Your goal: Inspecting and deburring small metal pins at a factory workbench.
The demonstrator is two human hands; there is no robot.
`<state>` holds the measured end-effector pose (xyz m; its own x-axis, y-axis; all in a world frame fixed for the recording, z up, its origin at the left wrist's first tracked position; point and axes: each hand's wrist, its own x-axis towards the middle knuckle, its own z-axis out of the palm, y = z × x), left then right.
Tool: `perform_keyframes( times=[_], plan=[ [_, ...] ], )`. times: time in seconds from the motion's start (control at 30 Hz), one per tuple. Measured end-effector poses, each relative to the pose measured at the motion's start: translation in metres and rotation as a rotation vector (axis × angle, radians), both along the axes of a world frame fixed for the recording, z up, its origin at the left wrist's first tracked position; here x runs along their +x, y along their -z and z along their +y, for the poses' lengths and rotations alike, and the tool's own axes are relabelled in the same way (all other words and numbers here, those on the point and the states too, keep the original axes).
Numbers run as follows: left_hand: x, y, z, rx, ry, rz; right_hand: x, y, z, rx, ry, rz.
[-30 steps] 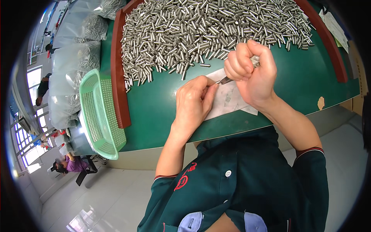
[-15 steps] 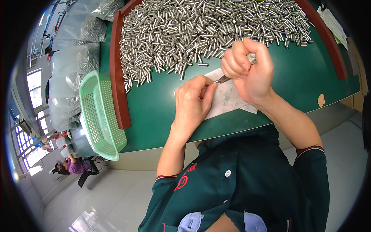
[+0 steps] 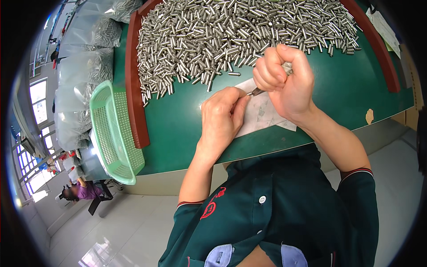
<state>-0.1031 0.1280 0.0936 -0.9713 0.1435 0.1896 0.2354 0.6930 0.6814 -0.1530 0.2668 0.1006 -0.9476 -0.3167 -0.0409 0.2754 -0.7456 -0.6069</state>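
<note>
Over white paper (image 3: 260, 116) on the green tabletop, my two hands meet. My left hand (image 3: 221, 113) pinches a small shiny metal pin (image 3: 249, 94) between thumb and forefinger; most of it is hidden. A hand tool with a narrow dark metal end (image 3: 257, 91) sits in my right hand (image 3: 289, 80), whose fingers wrap its pale handle. The tool's tip touches or nearly touches the pin; which, I cannot tell. Beyond my hands lies a wide heap of short metal pins (image 3: 222, 33), a few loose at its near edge.
Dark red rails (image 3: 133, 89) border the heap left and right. A light green perforated basket (image 3: 116, 133) stands outside the left rail, beside clear bags of metal pins (image 3: 84, 89). Papers (image 3: 383, 29) lie at the far right. A person in purple (image 3: 86, 190) sits further left.
My hands keep nearly the same pose, pin and tool tip still together. The whole view has shifted very slightly.
</note>
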Motion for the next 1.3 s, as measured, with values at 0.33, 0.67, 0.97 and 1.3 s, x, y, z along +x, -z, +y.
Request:
perform_keyframes(
  times=[0.33, 0.67, 0.97, 1.3],
  plan=[
    [-0.002, -0.002, 0.001, 0.02, -0.004, -0.069, 0.005, -0.004, -0.008, 0.234, 0.038, 0.126],
    [0.002, -0.005, -0.001, 0.055, 0.02, -0.092, 0.005, -0.003, -0.012, 0.315, 0.083, 0.171],
    [-0.001, -0.001, -0.028, 1.325, -0.025, -0.691, -0.003, -0.001, -0.004, 0.158, -0.023, 0.027],
    [-0.002, -0.011, -0.043, 1.382, -0.086, -0.531, -0.002, -0.001, -0.005, 0.121, 0.006, 0.035]
  ],
)
